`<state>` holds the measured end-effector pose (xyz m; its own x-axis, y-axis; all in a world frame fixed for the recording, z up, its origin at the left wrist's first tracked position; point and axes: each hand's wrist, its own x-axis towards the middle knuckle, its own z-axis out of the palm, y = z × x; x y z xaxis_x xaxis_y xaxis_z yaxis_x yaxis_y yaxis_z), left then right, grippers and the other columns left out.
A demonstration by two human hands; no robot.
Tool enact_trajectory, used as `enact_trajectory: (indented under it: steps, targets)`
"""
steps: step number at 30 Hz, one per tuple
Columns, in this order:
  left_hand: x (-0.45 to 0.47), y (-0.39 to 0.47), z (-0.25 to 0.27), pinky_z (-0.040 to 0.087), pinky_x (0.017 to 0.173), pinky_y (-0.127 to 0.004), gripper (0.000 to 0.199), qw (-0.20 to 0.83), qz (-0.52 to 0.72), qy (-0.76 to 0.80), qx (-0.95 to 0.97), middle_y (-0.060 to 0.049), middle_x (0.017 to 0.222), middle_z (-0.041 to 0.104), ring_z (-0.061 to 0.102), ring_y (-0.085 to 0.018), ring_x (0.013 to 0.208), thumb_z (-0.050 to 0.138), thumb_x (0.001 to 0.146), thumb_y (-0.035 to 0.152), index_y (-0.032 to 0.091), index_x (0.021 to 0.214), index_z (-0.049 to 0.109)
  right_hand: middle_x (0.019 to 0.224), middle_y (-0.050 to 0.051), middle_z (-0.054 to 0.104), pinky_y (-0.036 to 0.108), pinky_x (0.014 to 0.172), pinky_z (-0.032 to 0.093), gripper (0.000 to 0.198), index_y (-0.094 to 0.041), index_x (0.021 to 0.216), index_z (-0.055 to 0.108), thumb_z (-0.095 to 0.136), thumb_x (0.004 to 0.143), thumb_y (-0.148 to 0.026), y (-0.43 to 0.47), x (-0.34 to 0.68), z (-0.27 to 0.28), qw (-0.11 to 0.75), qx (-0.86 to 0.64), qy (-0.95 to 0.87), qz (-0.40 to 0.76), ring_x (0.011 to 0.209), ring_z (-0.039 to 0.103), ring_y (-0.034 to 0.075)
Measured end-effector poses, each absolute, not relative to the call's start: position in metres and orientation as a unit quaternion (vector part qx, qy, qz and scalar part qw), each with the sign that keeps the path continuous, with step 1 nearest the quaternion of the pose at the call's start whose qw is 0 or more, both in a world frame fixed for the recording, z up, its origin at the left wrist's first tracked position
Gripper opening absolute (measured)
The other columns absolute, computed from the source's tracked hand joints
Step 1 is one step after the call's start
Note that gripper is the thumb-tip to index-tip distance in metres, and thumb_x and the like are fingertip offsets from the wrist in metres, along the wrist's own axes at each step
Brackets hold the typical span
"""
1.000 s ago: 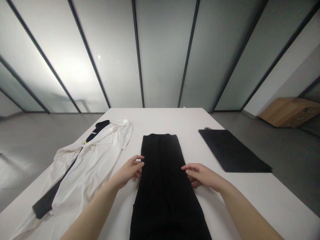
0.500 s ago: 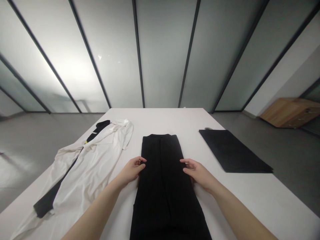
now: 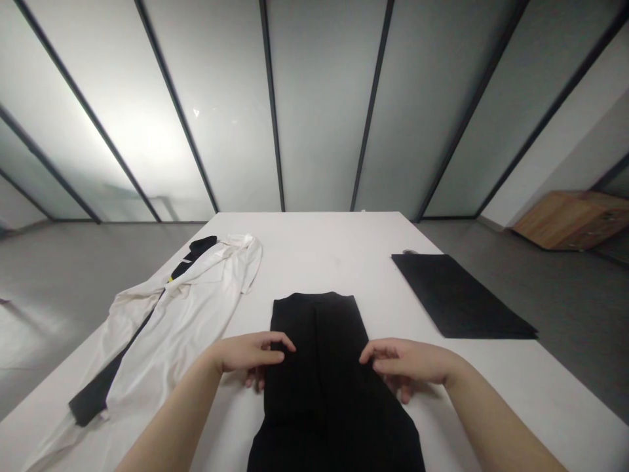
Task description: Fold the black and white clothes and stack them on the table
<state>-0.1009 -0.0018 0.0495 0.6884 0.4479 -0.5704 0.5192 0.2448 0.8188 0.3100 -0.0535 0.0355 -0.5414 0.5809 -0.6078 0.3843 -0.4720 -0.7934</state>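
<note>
From the camera on your head, you look down at a white table [image 3: 319,255] holding three pieces of cloth and one flat dark mat. Counted out: one black garment [image 3: 319,367] straight in front of you, one white garment [image 3: 181,314] laid long on your left, one dark piece of cloth [image 3: 91,403] showing from beneath the white one, and one black mat [image 3: 457,298] on your right, well apart from your hands. The black garment lies lengthwise down the middle of the table, its far edge pointing away from you and its near end running off the bottom of the view. Your left hand [image 3: 250,354] grips the garment's left edge, thumb on top of the cloth and fingers [image 3: 258,380] curled under it, closed narrowly on the fabric. Your right hand [image 3: 410,364] grips the right edge in the same way, thumb over the cloth, fingers [image 3: 403,393] tucked beneath. Both hands sit level with each other, with the garment's width between them. Behind the table stands a wall of frosted glass panels [image 3: 319,105], and one wooden cabinet [image 3: 570,219] stands on the floor at far right.
</note>
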Motion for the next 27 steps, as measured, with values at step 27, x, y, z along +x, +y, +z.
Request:
enact_trajectory:
  steps: [27]
  targets:
    - [-0.091,0.023,0.038,0.019,0.033,-0.008,0.024,0.821,0.355,0.399,0.199,0.001,0.079,0.056,0.050,-0.004,0.051,0.073,0.089,0.030,0.019,0.095,0.053,0.110,0.008,0.074,0.016,0.050,0.058,0.039,-0.025,0.136,0.055,0.067,0.099,-0.035,-0.032,0.283,0.033,0.420,-0.503,-0.214,0.725,0.086,0.078,0.017]
